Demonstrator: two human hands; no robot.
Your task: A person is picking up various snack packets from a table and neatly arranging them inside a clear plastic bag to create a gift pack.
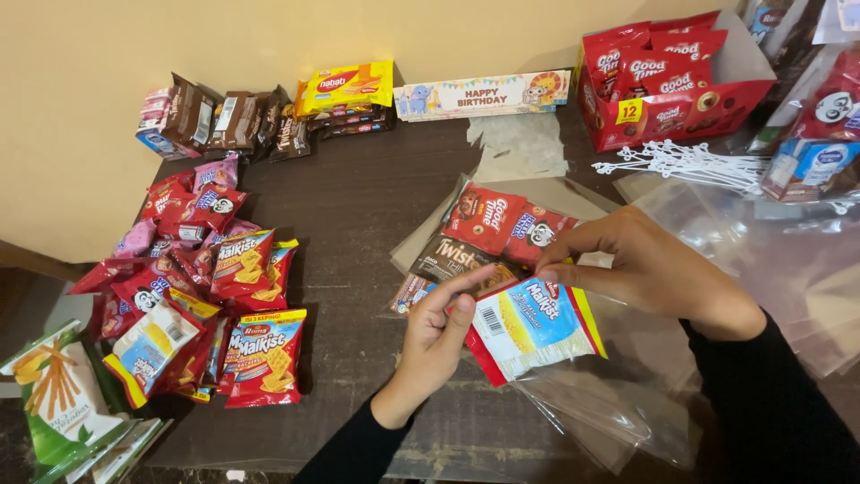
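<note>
Dark wooden worktop (358, 215), seen from above; its right side is largely covered by clear plastic bags (770, 260) whose outlines are hard to separate. At the far right corner stands a red carton (672, 121) of cookie packs, cut off in part by the frame's top edge. Against the far edge lie a long paper banner (484, 96), a yellow wafer pack (346, 87) on a stack of dark packs, and brown wafer packs (224, 121) toward the far left corner. A heap of red cracker packs (224, 305) fills the left side; the lower packs are hidden by those on top. A green stick-snack bag (58, 394) hangs past the near left corner, partly cut off. White plastic ties (681, 161) lie just in front of the carton.

Centre: a clear bag (582, 403) holding several snack packs (493, 233), their lower parts hidden behind the hands. The blue-and-white cracker pack (533, 327) is held above the middle of the worktop, at this bag's mouth; whether it is partly inside cannot be told. Right hand (654, 269): fingers pinched on the pack's top edge. Left hand (434, 341): fingers closed on the pack's left edge, forefinger stretched along it. Both sleeves are dark and run out of the near edge.
</note>
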